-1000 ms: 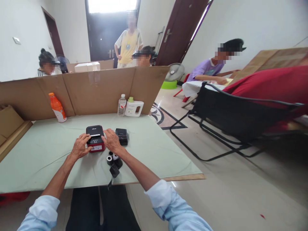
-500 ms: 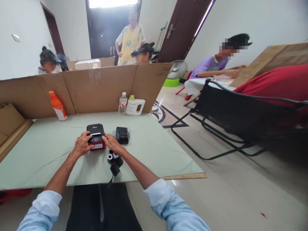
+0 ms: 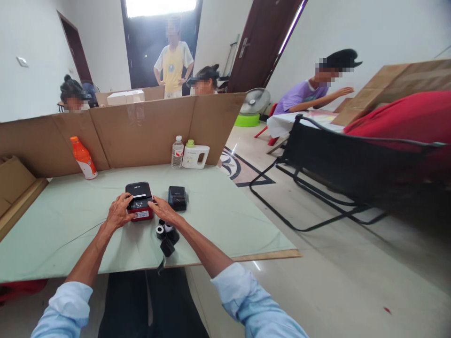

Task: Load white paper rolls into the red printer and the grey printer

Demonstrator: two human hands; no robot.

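A small black-and-red label printer (image 3: 138,189) rests on the pale green tabletop, a white label on its front. My left hand (image 3: 119,212) grips its left side, thumb low at the front and fingers on the upper edge. At the right side, my right hand (image 3: 165,210) holds it with bent fingers, partly hiding that edge. Just beyond the right hand lies a smaller black device (image 3: 177,198). Several small rolls (image 3: 160,230), black and white, sit under my right wrist. A dark strap-like piece (image 3: 167,247) lies beside them, its end hanging over the table's near edge.
A cardboard screen (image 3: 148,131) borders the table's far side. Before it stand an orange bottle (image 3: 83,157), a clear bottle (image 3: 177,152) and a white jug (image 3: 193,157). Right of the table is a black folding chair (image 3: 317,164). Several people are beyond, one in purple (image 3: 299,97).
Both hands keep their hold on the printer, which stays in place. My view has shifted slightly. The person in purple has raised a hand, and the standing person has changed posture.
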